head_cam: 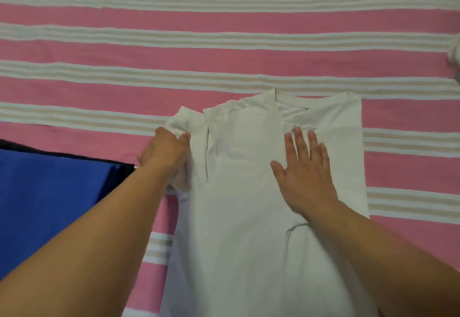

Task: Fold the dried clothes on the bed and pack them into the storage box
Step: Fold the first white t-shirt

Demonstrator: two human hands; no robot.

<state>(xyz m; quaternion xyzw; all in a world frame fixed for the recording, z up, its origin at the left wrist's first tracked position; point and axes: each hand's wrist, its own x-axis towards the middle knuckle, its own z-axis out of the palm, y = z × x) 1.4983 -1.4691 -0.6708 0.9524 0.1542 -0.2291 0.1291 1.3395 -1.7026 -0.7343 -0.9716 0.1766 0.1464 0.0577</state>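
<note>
A white T-shirt point(239, 167) lies flat on the pink and white striped bed point(174, 55), collar away from me, its right side folded in. My left hand point(165, 153) grips the bunched left sleeve at the shirt's left edge, thumb curled over the cloth. My right hand point(302, 174) presses flat on the middle of the shirt with fingers straight and spread. A blue fabric storage box point(49, 192) with a dark rim sits at the left, beside my left forearm.
A bit of another white garment point(454, 53) shows at the right edge of the bed. The striped bedcover stretches bare across the far half of the view.
</note>
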